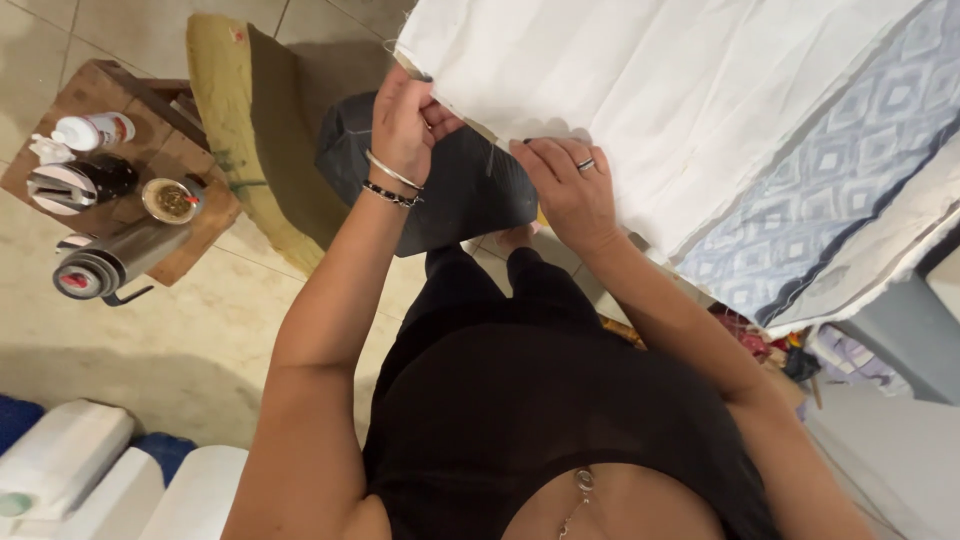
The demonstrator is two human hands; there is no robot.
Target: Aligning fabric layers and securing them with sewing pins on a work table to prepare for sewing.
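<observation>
The edge of the white cloth (pixel 640 90) — spread over the patterned mattress (pixel 850 170) — was pinched by the left hand (pixel 405 125) and pressed flat by the right hand (pixel 570 185) — a slack pinch could have let it slip.

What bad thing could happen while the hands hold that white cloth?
The left hand pinches only the white cloth's edge, so it might slip free. The right hand presses it flat beside the edge, so a tug could wrinkle it. Nearby, cups crowd the small wooden table and could get knocked.
</observation>
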